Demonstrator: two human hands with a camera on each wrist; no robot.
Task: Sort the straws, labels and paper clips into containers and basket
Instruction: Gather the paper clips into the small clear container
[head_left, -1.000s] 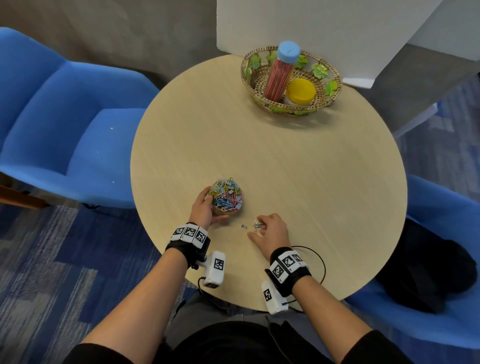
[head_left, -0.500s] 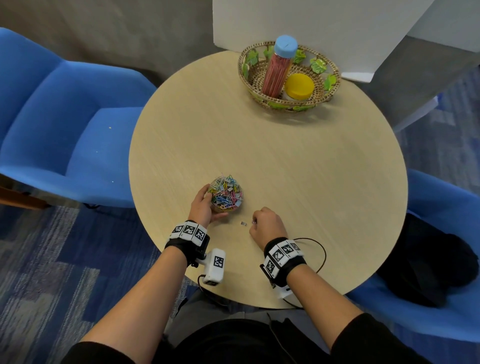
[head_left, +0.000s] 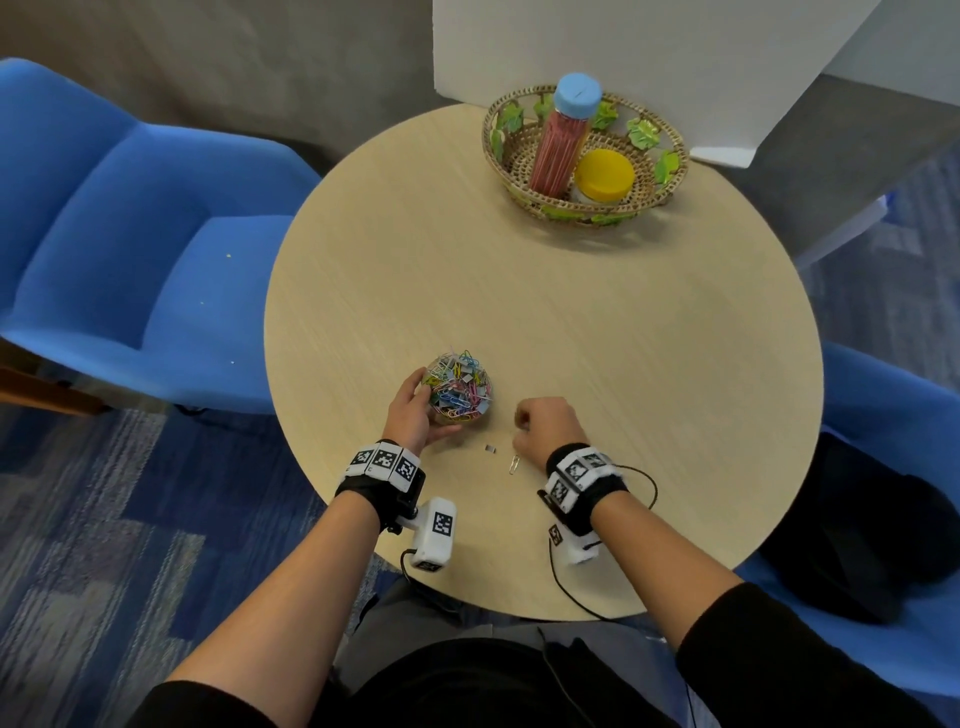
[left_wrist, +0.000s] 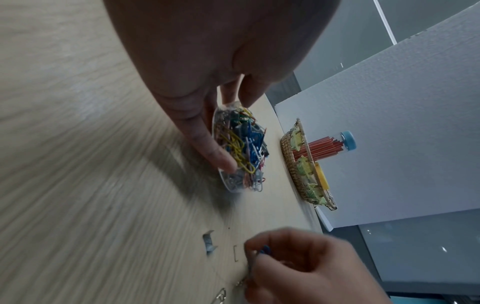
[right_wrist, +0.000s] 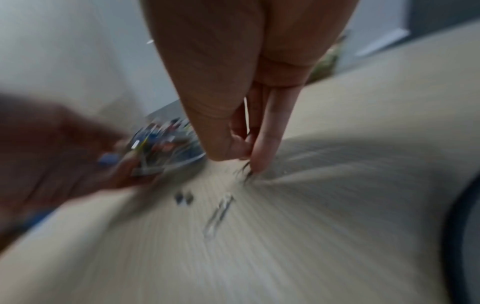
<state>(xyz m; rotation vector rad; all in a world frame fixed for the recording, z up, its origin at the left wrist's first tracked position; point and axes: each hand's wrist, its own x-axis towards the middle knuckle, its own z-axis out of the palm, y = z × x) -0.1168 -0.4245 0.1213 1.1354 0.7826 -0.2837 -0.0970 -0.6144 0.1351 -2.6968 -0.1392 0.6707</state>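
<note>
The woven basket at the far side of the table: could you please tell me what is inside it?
Inside the basket stand a tall jar of red straws with a blue lid, and a short jar with a yellow lid, whose contents are hidden.

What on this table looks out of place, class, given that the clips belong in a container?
Two bits lie loose on the table beside the clear container of paper clips: a silver paper clip and a small grey clip. The right hand is pinching up more.
</note>
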